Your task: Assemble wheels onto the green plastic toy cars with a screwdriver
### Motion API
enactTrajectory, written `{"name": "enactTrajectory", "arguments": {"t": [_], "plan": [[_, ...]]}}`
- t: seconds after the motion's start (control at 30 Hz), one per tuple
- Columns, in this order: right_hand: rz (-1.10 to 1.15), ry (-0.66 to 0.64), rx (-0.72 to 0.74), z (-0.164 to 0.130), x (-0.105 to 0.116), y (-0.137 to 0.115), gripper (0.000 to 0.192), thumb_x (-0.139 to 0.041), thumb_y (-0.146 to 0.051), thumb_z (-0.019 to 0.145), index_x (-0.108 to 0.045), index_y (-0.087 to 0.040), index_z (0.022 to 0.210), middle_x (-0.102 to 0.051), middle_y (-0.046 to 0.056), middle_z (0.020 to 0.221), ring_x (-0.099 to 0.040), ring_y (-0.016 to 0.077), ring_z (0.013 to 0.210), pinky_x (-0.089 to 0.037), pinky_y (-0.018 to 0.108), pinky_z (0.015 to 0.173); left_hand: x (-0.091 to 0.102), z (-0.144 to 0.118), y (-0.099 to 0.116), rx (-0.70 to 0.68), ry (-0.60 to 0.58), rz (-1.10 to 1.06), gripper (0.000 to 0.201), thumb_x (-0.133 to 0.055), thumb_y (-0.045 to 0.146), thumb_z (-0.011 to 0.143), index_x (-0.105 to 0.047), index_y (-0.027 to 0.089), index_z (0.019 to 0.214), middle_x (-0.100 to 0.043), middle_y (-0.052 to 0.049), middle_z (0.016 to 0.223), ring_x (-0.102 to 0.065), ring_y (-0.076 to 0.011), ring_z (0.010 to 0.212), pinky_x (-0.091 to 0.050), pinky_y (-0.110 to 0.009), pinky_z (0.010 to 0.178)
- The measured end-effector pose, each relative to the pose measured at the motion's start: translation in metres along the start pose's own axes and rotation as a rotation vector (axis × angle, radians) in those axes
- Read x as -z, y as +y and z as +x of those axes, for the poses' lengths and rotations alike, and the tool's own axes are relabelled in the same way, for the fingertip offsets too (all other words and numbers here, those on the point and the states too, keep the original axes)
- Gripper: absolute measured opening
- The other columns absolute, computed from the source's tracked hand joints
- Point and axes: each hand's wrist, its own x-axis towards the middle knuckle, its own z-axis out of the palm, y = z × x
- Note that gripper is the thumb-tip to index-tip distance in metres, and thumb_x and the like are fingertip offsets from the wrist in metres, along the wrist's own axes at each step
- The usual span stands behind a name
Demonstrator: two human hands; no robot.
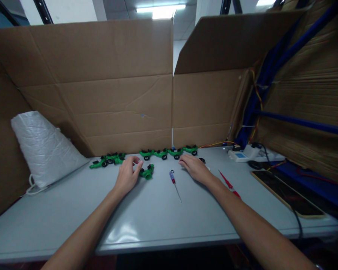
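Left hand (127,174) rests flat, released, touching one green toy car (147,172). Right hand (195,167) lies released on the tabletop (157,217). Seven assembled cars (169,152) stand in a row behind.

Both forearms and hands (128,176) bare, sleeveless.

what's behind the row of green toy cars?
Right behind the row of green plastic toy cars with black wheels stands the brown cardboard wall, with a narrow vertical gap showing a bright room. The cars cover the wall's bottom edge.
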Motion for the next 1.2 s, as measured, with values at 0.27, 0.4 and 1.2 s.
{"name": "enactTrajectory", "arguments": {"t": [0.27, 0.4, 1.2], "plan": [[0.008, 0.099, 0.071, 0.0, 0.007, -0.013, 0.019, -0.061, -0.039, 0.107, -0.066, -0.023, 0.099, -0.069, 0.009, 0.101, -0.062, 0.027, 0.098, -0.044, 0.035, 0.085, 0.0, 0.0, 0.0, -0.003, 0.0, 0.005, 0.031, -0.048, 0.052, 0.109, -0.061, 0.024, 0.11, -0.07, -0.008, 0.109, -0.063, -0.0269, 0.1, -0.05, -0.041, 0.087], [-0.058, 0.126, 0.157, 0.001, 0.003, -0.017, 0.019, -0.061, -0.039, 0.108, -0.068, -0.022, 0.105, -0.068, 0.009, 0.102, -0.061, 0.027, 0.098, -0.046, 0.037, 0.087, -0.001, 0.0, 0.0, -0.008, -0.006, 0.009, 0.033, -0.048, 0.053, 0.109, -0.062, 0.023, 0.11, -0.07, -0.008, 0.109, -0.063, -0.027, 0.1, -0.05, -0.041, 0.088], [-0.139, 0.148, 0.172, 0.001, 0.003, -0.014, 0.021, -0.058, -0.019, 0.106, -0.069, -0.021, 0.124, -0.065, 0.011, 0.116, -0.057, 0.0273, 0.109, -0.049, 0.037, 0.092, -0.001, 0.0, -0.002, 0.004, -0.027, -0.009, 0.035, -0.046, 0.054, 0.109, -0.062, 0.023, 0.112, -0.07, -0.008, 0.11, -0.064, -0.0258, 0.099, -0.05, -0.038, 0.081]]}}
